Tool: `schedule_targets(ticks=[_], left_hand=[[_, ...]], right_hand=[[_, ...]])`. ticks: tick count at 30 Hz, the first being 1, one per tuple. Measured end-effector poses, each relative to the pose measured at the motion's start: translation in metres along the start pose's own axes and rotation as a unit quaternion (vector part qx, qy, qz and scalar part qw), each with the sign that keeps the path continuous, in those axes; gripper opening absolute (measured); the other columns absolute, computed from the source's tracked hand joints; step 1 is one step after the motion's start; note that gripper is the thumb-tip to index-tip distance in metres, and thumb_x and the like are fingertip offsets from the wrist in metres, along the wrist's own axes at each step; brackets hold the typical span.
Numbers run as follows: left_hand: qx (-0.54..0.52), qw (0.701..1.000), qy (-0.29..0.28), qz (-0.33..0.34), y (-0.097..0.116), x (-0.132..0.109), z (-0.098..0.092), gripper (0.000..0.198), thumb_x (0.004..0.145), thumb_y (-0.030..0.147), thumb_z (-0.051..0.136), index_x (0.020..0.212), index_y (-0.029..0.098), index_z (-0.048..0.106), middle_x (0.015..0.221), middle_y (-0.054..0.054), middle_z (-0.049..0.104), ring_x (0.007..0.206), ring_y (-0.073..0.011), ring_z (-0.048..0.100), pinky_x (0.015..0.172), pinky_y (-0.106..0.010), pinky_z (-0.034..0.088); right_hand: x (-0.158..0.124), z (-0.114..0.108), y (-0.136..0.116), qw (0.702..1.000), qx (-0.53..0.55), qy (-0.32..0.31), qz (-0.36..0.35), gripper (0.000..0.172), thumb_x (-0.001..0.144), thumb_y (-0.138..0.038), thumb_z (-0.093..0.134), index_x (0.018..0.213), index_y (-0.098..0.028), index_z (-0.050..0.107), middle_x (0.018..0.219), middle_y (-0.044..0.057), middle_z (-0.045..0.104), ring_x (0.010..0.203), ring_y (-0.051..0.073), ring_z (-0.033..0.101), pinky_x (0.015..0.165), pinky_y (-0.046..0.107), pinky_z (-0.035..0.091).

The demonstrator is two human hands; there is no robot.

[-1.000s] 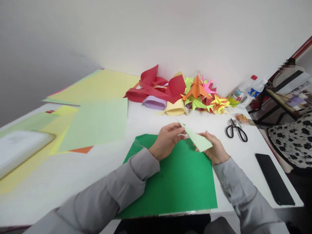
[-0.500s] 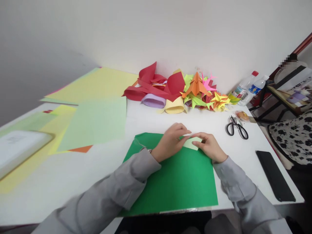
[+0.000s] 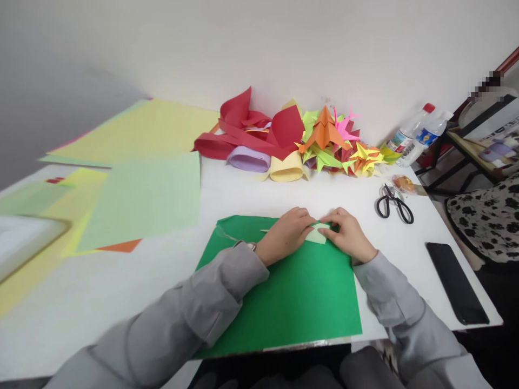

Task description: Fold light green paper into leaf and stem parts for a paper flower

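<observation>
A small piece of pale green folded paper (image 3: 315, 235) lies over a large green sheet (image 3: 292, 302) near its far edge. My left hand (image 3: 287, 235) is closed on the paper's left part, covering much of it; a thin pale tip sticks out beyond the hand. My right hand (image 3: 344, 233) pinches the right end between thumb and fingers. The fingertips of both hands almost meet at the paper's upper edge.
Black-handled scissors (image 3: 394, 204) and a black phone (image 3: 457, 283) lie to the right. Folded paper stars (image 3: 324, 135), red paper shapes (image 3: 251, 129) and two plastic bottles (image 3: 421, 138) stand along the wall. Pale green sheets (image 3: 146, 194) and a white device (image 3: 24, 243) are on the left.
Both hands have come down closer to the green sheet with the folded paper, and a pale tip now shows left of my left hand. The whole view has shifted slightly.
</observation>
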State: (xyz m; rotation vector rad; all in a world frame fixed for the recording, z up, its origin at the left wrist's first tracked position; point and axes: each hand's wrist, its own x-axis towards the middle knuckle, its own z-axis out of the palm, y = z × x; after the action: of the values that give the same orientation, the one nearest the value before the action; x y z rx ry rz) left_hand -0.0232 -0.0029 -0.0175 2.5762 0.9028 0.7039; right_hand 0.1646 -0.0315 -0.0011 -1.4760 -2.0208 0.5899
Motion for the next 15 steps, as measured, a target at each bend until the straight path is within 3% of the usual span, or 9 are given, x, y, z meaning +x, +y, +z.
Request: schedule_targets(ticks=[8,12,15], left_hand=[[0.110,0.991,-0.080,0.013,0.012,0.009,-0.009,0.031,0.079,-0.001,0.038,0.091,0.011,0.064,0.090,-0.011,0.057,0.079,-0.0215,0.050,0.071,-0.034,0.042],[0.045,0.995,-0.091,0.009,0.010,0.017,-0.009,0.027,0.075,0.000,0.041,0.083,0.012,0.063,0.083,-0.009,0.056,0.080,-0.0211,0.053,0.072,-0.033,0.043],[-0.037,0.997,-0.064,-0.008,0.005,0.018,-0.006,0.026,0.073,0.000,0.043,0.084,0.013,0.063,0.080,-0.007,0.056,0.076,-0.0187,0.054,0.069,-0.030,0.044]], right_hand=[[0.002,-0.001,0.005,1.000,0.000,-0.011,0.005,0.017,0.074,-0.012,0.069,0.090,-0.015,0.070,0.083,0.004,0.057,0.074,0.016,0.054,0.072,0.032,0.045],[0.001,-0.002,0.005,1.000,0.001,-0.013,-0.001,0.019,0.074,-0.012,0.070,0.091,-0.017,0.069,0.083,0.003,0.056,0.076,0.016,0.054,0.072,0.031,0.045],[0.000,-0.003,0.007,1.000,0.007,-0.019,-0.018,0.020,0.074,-0.013,0.069,0.093,-0.019,0.070,0.085,0.003,0.056,0.078,0.016,0.055,0.073,0.031,0.046]])
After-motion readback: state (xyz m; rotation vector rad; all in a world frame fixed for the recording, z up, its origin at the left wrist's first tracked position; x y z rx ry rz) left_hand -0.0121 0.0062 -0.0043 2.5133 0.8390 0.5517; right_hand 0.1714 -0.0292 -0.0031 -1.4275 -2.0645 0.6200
